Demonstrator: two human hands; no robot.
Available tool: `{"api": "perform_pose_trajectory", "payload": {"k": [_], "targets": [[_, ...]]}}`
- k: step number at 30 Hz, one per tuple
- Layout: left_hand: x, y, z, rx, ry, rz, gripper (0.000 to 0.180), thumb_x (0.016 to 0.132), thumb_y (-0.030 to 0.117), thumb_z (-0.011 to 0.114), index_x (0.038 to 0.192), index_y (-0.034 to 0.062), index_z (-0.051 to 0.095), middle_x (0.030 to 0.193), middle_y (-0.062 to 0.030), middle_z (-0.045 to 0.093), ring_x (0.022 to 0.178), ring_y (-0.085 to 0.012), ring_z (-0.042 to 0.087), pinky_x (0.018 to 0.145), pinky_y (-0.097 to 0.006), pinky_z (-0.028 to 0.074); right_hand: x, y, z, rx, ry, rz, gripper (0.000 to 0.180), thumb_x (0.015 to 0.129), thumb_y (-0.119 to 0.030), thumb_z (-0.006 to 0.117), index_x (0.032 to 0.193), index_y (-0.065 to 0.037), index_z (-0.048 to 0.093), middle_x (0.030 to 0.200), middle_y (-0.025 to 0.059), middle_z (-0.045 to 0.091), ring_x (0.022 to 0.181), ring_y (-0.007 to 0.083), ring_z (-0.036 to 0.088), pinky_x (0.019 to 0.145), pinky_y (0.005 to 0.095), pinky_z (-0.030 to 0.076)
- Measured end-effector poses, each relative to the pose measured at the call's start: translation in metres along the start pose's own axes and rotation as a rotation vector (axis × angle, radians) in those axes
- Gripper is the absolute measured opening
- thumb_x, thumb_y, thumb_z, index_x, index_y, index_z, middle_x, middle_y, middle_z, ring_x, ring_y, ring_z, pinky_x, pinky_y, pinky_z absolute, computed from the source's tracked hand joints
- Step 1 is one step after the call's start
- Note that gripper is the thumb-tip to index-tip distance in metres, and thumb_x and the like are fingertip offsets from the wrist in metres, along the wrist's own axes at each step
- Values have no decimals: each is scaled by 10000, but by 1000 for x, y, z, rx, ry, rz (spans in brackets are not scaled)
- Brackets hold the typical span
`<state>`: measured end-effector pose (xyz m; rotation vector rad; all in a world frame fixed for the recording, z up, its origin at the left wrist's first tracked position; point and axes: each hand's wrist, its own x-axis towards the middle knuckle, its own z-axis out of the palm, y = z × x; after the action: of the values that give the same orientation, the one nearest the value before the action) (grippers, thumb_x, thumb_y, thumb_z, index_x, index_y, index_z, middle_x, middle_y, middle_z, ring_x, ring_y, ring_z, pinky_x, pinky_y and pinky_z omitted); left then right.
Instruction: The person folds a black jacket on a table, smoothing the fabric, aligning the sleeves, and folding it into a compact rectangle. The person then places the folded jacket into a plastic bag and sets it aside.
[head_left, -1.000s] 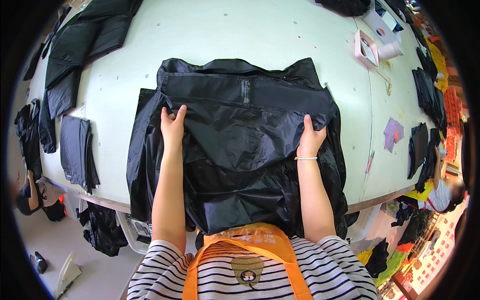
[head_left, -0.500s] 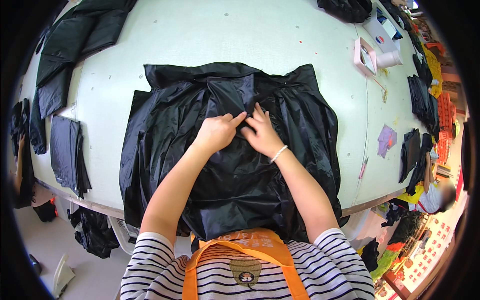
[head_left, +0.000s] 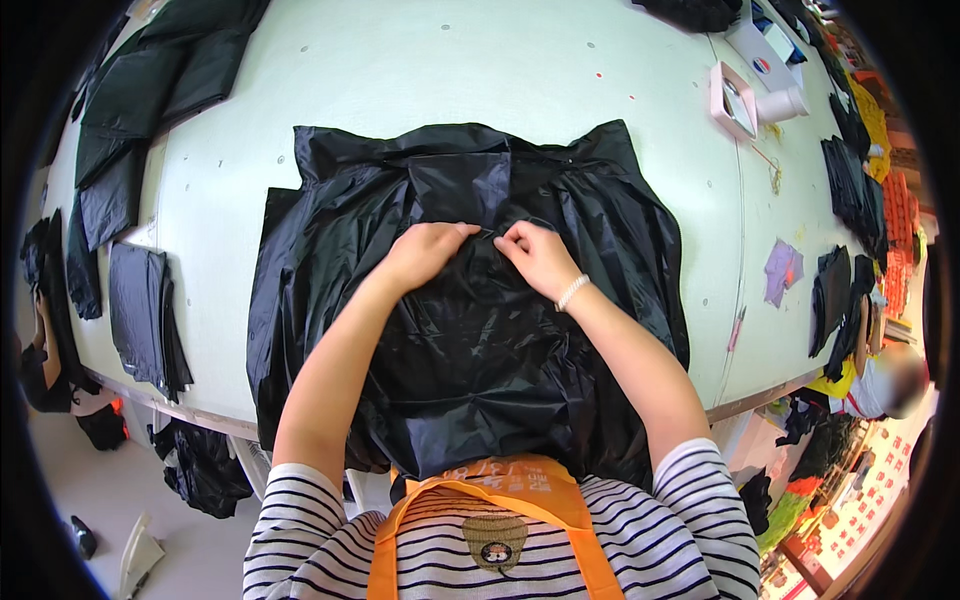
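Observation:
A shiny black garment (head_left: pixel 470 375) is spread over the near side of the table and hangs toward my apron. Its gathered upper part has a smooth rectangular panel (head_left: pixel 460 185) in the middle. At this panel's lower edge, my left hand (head_left: pixel 428 258) pinches the black fabric with thumb and forefinger. Just to its right, my right hand (head_left: pixel 540 262), with a pale beaded bracelet on the wrist, has its fingers closed in a pinch on the same fabric. A small, thin light line shows between the fingertips; I cannot tell whether it is an edge or a thread.
Folded black cloth (head_left: pixel 150 320) lies at the left, below a longer black pile (head_left: pixel 160 90). To the right are a pink tray (head_left: pixel 733 100), a white cup (head_left: pixel 780 104), a purple scrap (head_left: pixel 782 272) and a thin pinkish tool (head_left: pixel 737 328). Other people sit at both table ends.
My right hand's fingers went from spread to pinching, and the hand shifted slightly right. My left forefinger no longer points across the cloth. The middle panel lies flatter.

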<state>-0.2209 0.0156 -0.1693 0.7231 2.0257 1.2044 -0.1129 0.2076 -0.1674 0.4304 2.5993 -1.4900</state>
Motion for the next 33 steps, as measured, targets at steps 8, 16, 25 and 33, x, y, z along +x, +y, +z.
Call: {"api": "perform_pose_trajectory", "payload": {"k": [8,16,25,33], "targets": [[-37,34,18,824,-59,622,383,717,285,718,1035,83,644,1065,-51,579,1016,-237,540,870,-357,423,26,4,-1,-176,-76,261,259,729,-271,740,751,-20,676,772,170,672,732,324,650,696,385,517],[8,-4,-4,-93,-241,-60,151,789,48,678,914,-10,615,767,-69,683,701,-94,627,617,-239,468,-23,-44,4,-355,186,-445,187,800,-209,683,924,-76,642,897,65,629,804,274,618,707,360,472],[-33,25,25,793,53,535,345,699,196,726,1005,80,617,1012,-64,580,960,-257,568,856,-364,456,22,-5,15,-270,36,-133,92,868,-181,578,841,-98,605,806,133,671,748,358,635,654,455,504],[6,-2,-4,54,-57,201,220,742,132,721,910,3,661,806,-117,674,759,-271,653,711,-347,516,-10,-32,5,-420,210,-539,171,775,-168,689,911,-82,634,854,65,598,836,254,590,758,342,450]]}}
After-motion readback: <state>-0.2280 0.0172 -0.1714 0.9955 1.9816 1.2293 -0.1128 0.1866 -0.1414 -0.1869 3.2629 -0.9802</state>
